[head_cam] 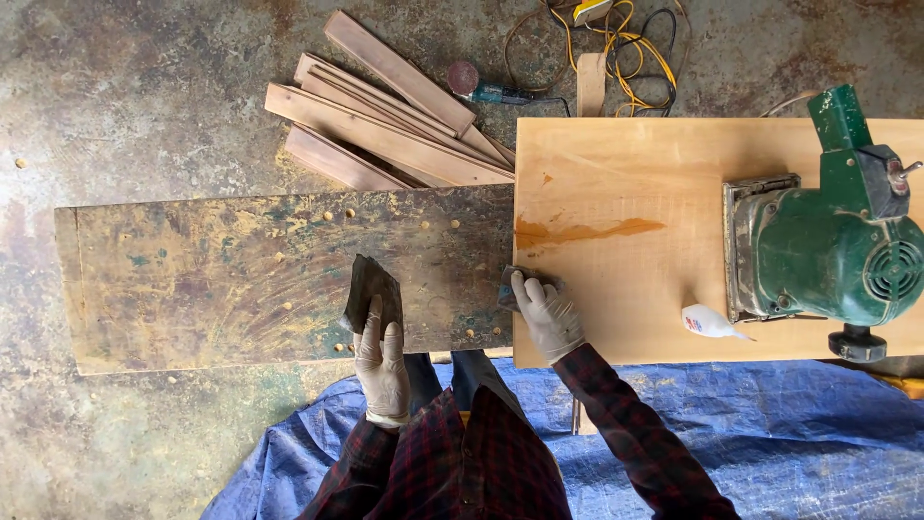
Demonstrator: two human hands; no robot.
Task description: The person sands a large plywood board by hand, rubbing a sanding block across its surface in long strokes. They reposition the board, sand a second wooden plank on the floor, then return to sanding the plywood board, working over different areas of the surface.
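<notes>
My left hand (pixel 381 364), in a pale glove, holds a dark sheet of sandpaper (pixel 371 287) over the stained, worn board (pixel 212 279). My right hand (pixel 548 314), also gloved, presses a small dark sanding pad (pixel 508 287) against the left edge of the light plywood panel (pixel 626 173). An amber wet streak (pixel 587 231) runs across the panel just beyond that hand.
A green electric sander (pixel 828 246) sits on the panel's right side, with a small white glue bottle (pixel 707 322) beside it. Wooden slats (pixel 385 116), a small power tool (pixel 481 89) and yellow cords (pixel 626 48) lie on the concrete floor. A blue tarp (pixel 770 433) covers the near ground.
</notes>
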